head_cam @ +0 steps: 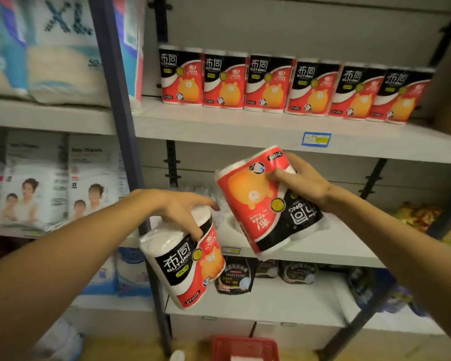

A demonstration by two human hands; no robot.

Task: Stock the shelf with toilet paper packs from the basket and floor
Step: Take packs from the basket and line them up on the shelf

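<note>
The left hand (179, 209) grips one toilet paper pack (185, 259) from above, fingers curled over its top end; the pack hangs roughly upright, tilted slightly. The right hand (301, 179) clamps a second pack (264, 201) by one end, thumb across the printed face; this pack is inverted and tilted. Both packs are held in the air in front of the shelving, below the upper shelf (219, 126). That shelf already carries a row of six matching packs (292, 86), upright, set back from the front edge, leaving bare board in front. The red basket (245, 347) sits on the floor below; its contents cannot be determined. Assessment: stocking is partly complete; the two held packs remain to be placed.
</note>
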